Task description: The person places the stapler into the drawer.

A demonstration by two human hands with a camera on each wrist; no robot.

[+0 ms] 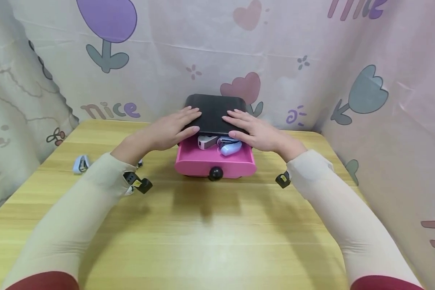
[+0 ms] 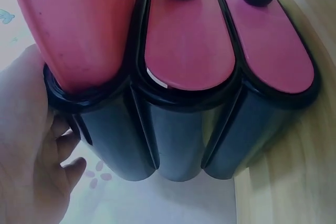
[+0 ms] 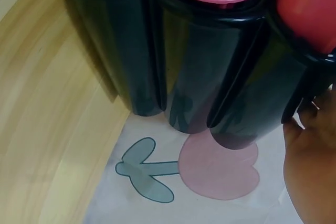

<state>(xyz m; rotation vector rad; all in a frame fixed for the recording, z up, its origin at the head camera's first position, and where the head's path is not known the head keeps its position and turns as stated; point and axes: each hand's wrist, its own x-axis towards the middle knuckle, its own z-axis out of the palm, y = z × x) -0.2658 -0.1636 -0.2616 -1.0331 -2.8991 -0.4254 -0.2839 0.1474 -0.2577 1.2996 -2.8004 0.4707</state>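
Note:
A black three-tier drawer unit stands at the back of the table. Its top pink drawer is pulled out, while in the left wrist view the middle drawer and bottom drawer sit in the casing. Inside the top drawer lie a grey-white stapler and a light-blue stapler, partly covered by the unit's top. My left hand rests on the top's left edge with fingers extended. On the right edge my right hand lies likewise, fingers stretched inward over the top.
Another small light-blue stapler lies on the wooden table at the left. Small items show partly behind the left sleeve. A printed curtain hangs right behind the unit and along both sides.

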